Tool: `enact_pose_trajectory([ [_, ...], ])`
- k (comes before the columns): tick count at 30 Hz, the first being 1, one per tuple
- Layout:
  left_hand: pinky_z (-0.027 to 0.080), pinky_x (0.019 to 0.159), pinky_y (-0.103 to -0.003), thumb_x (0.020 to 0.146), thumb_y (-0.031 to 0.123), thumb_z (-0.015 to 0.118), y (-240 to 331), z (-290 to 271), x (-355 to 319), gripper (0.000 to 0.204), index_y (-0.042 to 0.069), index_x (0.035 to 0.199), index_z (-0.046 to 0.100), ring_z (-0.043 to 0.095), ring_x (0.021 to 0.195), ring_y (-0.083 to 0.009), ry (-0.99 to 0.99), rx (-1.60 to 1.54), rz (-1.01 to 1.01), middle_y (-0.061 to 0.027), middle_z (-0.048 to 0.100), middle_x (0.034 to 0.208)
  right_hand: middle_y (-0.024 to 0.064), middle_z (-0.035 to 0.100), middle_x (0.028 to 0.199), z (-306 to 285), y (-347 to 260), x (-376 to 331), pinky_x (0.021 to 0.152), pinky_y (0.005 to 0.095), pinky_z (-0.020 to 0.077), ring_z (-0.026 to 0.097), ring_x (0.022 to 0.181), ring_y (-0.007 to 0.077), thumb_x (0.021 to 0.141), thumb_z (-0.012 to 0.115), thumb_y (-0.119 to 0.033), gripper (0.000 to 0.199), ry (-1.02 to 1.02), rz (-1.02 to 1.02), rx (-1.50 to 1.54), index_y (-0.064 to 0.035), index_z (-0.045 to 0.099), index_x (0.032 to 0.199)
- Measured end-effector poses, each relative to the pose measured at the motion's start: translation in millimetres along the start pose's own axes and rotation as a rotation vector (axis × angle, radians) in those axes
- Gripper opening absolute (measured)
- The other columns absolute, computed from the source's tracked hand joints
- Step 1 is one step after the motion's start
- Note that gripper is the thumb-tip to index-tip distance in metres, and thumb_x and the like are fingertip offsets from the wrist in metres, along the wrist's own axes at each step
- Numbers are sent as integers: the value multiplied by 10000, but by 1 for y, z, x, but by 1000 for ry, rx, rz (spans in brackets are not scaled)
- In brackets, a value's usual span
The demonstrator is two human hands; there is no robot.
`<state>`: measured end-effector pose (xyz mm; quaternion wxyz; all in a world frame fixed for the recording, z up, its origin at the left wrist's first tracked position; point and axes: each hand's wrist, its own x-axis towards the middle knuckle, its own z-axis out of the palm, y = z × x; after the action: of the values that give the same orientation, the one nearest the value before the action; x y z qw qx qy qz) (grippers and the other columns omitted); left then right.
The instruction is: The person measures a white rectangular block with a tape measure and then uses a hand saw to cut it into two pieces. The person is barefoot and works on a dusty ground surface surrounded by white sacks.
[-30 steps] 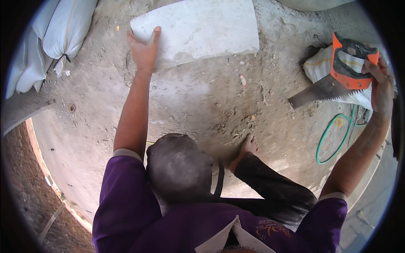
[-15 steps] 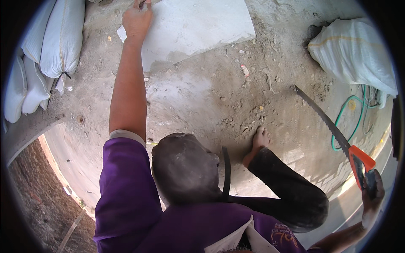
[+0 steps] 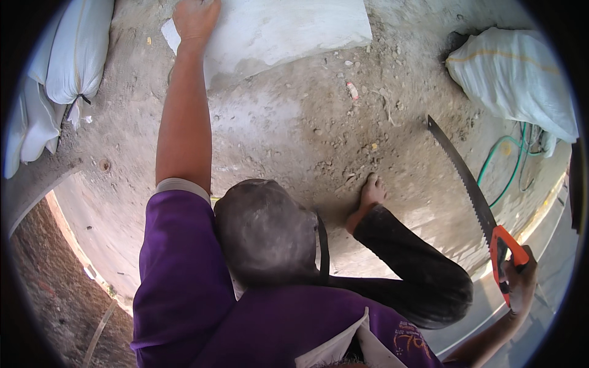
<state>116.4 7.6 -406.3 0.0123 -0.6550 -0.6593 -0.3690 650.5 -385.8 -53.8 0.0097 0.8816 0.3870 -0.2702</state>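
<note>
My right hand (image 3: 523, 279) is closed around the orange and black handle of a hand saw (image 3: 463, 168). The long dark blade points up and away to the left, its toothed edge on the left side, and its tip appears over the dusty ground. At the far end of my outstretched arm, my left hand (image 3: 196, 23) lies over the left part of a flat white sheet (image 3: 288, 30). Its fingers are cut off by the upper edge of the view, so their grip is hidden. A pale corner of the sheet shows left of the wrist.
White filled sacks (image 3: 80, 52) stand at the far left, and a large white sack (image 3: 512, 70) lies at the right. A green hose (image 3: 500, 162) loops below it. Rubble (image 3: 350, 144) covers the middle ground. My bare foot (image 3: 370, 199) rests near it.
The saw and my right hand have moved left and slightly nearer, the blade now steeper. My left hand stays at the white sheet. The view has shifted slightly.
</note>
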Motion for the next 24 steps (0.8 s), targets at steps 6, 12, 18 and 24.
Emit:
enact_pose_trajectory([
  [6, 547, 844, -438, 930, 598, 580, -13, 2, -3, 504, 168, 1127, 754, 716, 954, -364, -43, 36, -69, -169, 751, 993, -5, 491, 675, -2, 38, -27, 488, 215, 367, 459, 515, 52, 894, 713, -125, 210, 36, -104, 292, -35, 524, 914],
  [12, 560, 867, -371, 908, 610, 648, 19, -8, 4, 503, 182, 1145, 764, 738, 973, -273, -128, -141, -154, -109, 773, 1023, 62, 568, 624, 88, 19, -55, 461, 252, 381, 507, 481, 118, 897, 775, -413, 496, 92, -380, 765, 6, 511, 925],
  [18, 562, 881, -371, 902, 518, 685, 35, -7, 17, 403, 197, 1133, 762, 737, 965, -256, -273, -191, -160, -76, 778, 1030, 40, 564, 599, 168, -48, -40, 444, 224, 344, 478, 474, 70, 945, 721, -436, 501, 85, -514, 743, 25, 535, 1009],
  [24, 538, 878, -379, 856, 541, 723, 41, -9, 13, 453, 176, 1120, 767, 720, 952, -277, -373, -69, -180, -117, 760, 1026, 8, 547, 630, 240, -138, 7, 485, 215, 338, 445, 512, 51, 1005, 585, -502, 578, 68, -695, 910, 51, 553, 1174],
])
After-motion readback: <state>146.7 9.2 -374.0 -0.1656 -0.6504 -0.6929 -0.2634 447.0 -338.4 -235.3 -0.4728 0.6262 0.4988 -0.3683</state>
